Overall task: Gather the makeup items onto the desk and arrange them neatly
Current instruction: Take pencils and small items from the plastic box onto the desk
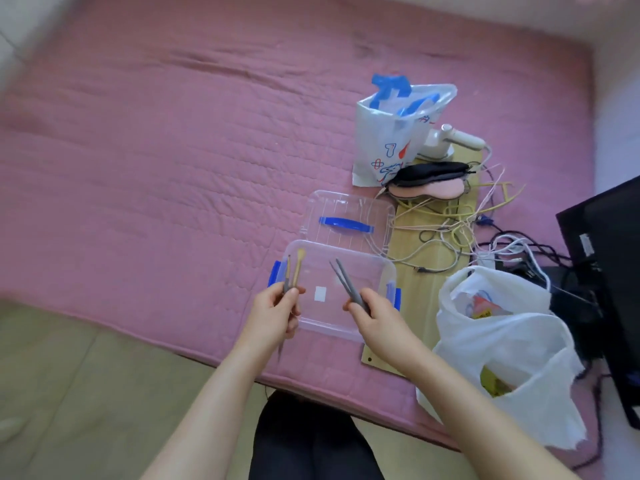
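Gathering is at an early stage: the left hand grips two brushes, the right hand pinches two grey sticks (pencils, perhaps), all above a clear box on the bed. No desk in view; arranging remains.

I'm seeing a home bedroom: pink quilted mattress, sleep mask, loose cables, plastic bags lying about.
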Demonstrator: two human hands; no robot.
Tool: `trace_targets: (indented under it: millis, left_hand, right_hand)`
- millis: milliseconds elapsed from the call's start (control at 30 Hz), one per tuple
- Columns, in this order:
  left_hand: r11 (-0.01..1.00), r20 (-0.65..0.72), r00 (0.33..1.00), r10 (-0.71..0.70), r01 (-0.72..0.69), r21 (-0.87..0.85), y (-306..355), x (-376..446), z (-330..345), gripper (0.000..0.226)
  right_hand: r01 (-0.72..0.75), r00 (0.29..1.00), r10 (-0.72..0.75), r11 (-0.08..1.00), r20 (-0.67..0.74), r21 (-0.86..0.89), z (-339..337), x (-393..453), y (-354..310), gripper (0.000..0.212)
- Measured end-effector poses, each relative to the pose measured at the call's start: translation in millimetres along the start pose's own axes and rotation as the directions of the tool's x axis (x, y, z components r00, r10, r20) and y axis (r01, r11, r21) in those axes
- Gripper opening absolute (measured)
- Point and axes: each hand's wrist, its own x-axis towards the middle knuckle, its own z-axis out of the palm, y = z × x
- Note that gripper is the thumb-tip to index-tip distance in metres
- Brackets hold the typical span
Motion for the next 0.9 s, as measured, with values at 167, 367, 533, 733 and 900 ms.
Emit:
trace_targets:
  millis: [167, 367, 533, 733, 900]
  left_hand:
    - [0.991, -0.107, 0.994, 0.006, -0.020, -0.133, 26.2, -88.2, -19.6, 0.018]
    - [0.980, -0.315, 0.946, 0.082, -0.134, -0.147, 32.7, -176.9, -48.8, 0.018]
    - [0.969, -0.516, 0.854, 0.061, -0.175, -0.174, 25.6, -215.9, -92.0, 0.017]
    - [0.932, -0.683, 0.730, -0.031, -0.226, -0.284, 5.0, -255.8, -157.1, 0.016]
    - [0.902, -0.751, 0.655, -0.090, -0.266, -0.341, -17.1, -286.2, -213.8, 0.016]
  right_hand:
    - [-0.068, 0.994, 0.033, 0.928, 0.102, 0.366, 4.0, -57.3, -55.2, 0.019]
    - [-0.026, 0.963, -0.056, 0.954, 0.262, 0.299, 37.2, -110.7, -112.0, 0.019]
    - [0.077, 0.926, -0.135, 0.982, 0.351, 0.175, 85.4, -129.8, -153.6, 0.018]
    - [0.369, 0.824, -0.320, 0.929, 0.468, -0.015, 149.2, -152.0, -183.4, 0.015]
    - [0.435, 0.720, -0.332, 0.900, 0.609, -0.025, 209.8, -174.8, -214.2, 0.014]
